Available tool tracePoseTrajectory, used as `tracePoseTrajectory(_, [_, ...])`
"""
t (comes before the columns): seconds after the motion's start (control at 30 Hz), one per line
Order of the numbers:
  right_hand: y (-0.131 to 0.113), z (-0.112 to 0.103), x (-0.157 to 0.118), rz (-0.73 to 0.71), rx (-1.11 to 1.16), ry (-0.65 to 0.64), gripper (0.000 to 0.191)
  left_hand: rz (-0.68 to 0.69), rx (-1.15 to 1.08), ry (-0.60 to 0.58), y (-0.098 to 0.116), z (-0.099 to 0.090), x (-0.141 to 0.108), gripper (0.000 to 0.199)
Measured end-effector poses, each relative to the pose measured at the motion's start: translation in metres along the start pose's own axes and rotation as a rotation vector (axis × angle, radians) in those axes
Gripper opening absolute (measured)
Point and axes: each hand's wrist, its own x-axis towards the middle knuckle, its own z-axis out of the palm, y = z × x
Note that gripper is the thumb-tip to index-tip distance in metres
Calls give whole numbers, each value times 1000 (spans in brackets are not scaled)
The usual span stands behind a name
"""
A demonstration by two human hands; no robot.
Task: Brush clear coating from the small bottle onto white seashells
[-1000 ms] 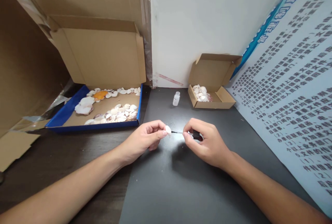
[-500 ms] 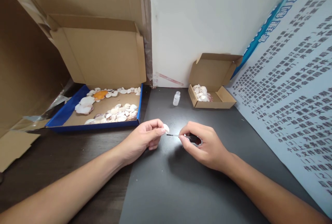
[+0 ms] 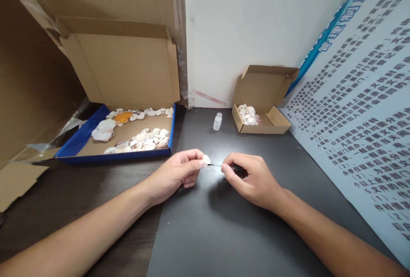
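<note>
Between thumb and fingers, my left hand [image 3: 181, 170] pinches a small white shell [image 3: 206, 160] above the dark mat. My right hand [image 3: 251, 178], just to the right, is closed on a thin brush [image 3: 214, 165] with a black handle that is mostly hidden in the palm. The brush's dark tip reaches the lower right edge of the shell. Behind the hands, a small white bottle [image 3: 217, 122] stands upright without a cap.
At the back left, an open blue-edged box [image 3: 124, 156] holds many shells and an orange one [image 3: 123, 117]. A small cardboard box [image 3: 265, 129] with white shells stands at the back right. A printed sheet [image 3: 361, 131] lines the right side.
The brush tip has moved up and slightly right and now meets the shell. My left hand has turned the shell a little and shifted slightly right.
</note>
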Motion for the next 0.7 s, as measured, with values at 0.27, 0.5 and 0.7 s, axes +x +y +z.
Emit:
tracePoseTrajectory(0.27, [-1,0,1,-22,21,-23,25,2,-14,5,1,1,0,19])
tracePoseTrajectory(0.5, [1,2,2,66,-37,2,27,-6,-40,2,1,1,0,19])
tracePoseTrajectory(0.7, [-2,0,-1,19,-1,17,26,-5,-36,13,-1,0,1,18])
